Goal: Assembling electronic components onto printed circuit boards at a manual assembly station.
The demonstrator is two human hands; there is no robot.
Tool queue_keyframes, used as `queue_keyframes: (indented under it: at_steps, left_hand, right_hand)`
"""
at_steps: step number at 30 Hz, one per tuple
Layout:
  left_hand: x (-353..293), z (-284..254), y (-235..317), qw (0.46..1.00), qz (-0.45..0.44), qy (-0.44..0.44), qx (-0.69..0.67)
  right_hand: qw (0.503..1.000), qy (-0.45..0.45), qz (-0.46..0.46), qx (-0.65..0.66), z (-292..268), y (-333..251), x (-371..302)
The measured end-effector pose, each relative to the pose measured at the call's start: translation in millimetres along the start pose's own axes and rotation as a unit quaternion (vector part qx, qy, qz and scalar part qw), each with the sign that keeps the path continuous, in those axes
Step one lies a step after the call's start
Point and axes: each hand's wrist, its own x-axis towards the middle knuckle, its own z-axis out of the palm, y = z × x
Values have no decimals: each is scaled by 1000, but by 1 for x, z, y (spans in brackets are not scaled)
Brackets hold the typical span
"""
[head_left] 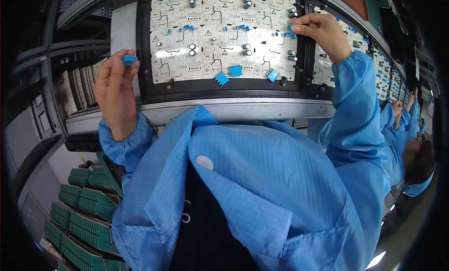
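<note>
My left hand is closed at the left of the circuit board panel, its thumb and fingers pinching a blue box-shaped component. A white circuit board panel sits in a black frame before me. Over the panel's upper right edge, my right hand pinches a small blue disc capacitor; whether its legs sit in the board is hidden by the fingers. Three loose blue box-shaped components lie along the panel's near edge: one at left, one in the middle and one at right with its pins showing.
A metal rail runs along the near side. More populated boards continue to the right, where co-workers in blue sit. Thin boards stand in a rack at left. Below left are stacked green boards.
</note>
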Motion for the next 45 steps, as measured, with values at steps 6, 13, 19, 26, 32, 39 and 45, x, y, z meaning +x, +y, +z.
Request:
queue_keyframes:
  at_steps: [6,13,19,26,32,39,45]
  left_hand:
    - [-19,34,11,994,52,-68,62]
    - [-21,81,24,974,49,-94,200]
    - [11,86,24,907,147,-102,380]
    - [31,107,13,814,179,-112,542]
    - [41,105,9,756,209,-118,609]
    - [41,99,3,752,224,-116,609]
    - [35,100,-2,745,269,-112,600]
  right_hand:
    - [927,56,-332,-168,29,-15,-89]
    - [910,72,-374,-165,64,5,-102]
    - [902,90,-394,-152,70,5,-104]
    - [940,-82,-288,165,33,26,-125]
    - [905,-41,-267,329,-3,65,-141]
    - [915,-37,-205,346,-5,78,-147]
    - [912,-32,-217,347,0,79,-143]
